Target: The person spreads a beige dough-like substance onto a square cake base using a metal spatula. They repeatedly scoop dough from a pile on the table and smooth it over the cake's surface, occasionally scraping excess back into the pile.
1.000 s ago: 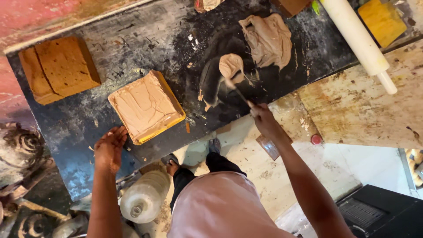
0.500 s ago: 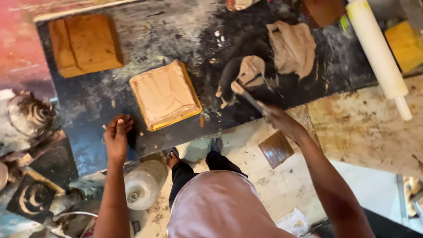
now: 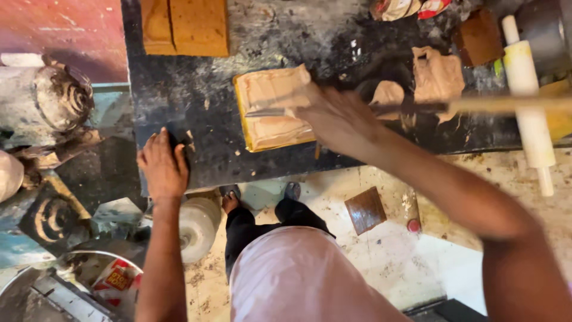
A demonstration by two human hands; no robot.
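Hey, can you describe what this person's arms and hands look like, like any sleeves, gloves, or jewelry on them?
Both arms are bare from the hands up as far as the picture shows. The left hand and right hand wear no gloves, and no rings, watch or bracelets are visible. No sleeve shows on either forearm. The right hand looks slightly motion-blurred, so fine marks cannot be told.

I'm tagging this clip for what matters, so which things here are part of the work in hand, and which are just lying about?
In the work:
- right hand with a flat blade
- clay-filled yellow tray
- left hand, resting on the dark worktop's edge

Lying about:
- rolling pin
- brown slabs
- clay lumps
- white jug on the floor
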